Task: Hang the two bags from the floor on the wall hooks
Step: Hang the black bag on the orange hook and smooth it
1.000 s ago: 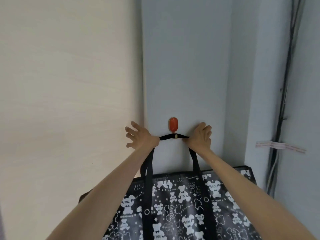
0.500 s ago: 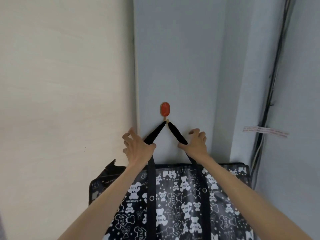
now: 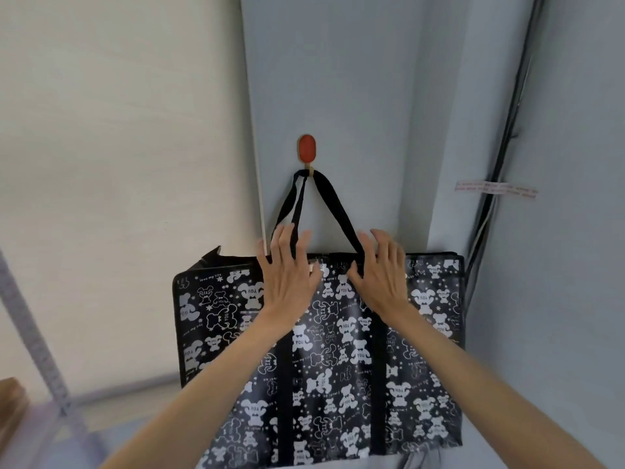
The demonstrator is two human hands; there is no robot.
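Since half a second ago both hands have dropped off the straps. Left hand (image 3: 287, 275) and right hand (image 3: 384, 274) lie flat, fingers spread, released, against the bear-print bag (image 3: 324, 360), whose straps (image 3: 333, 204) hang from the red hook (image 3: 306, 149) directly above them.

A pale blue-grey wall (image 3: 355, 79) meets a cream panel (image 3: 118, 130) on the left. Black cables (image 3: 500, 157) run down the right corner, crossed by a strip of tape (image 3: 495, 189). A blurred grey metal frame (image 3: 37, 346) stands at lower left.

Both forearms are bare to the frame edge, the hands (image 3: 291, 275) ungloved and ringless.
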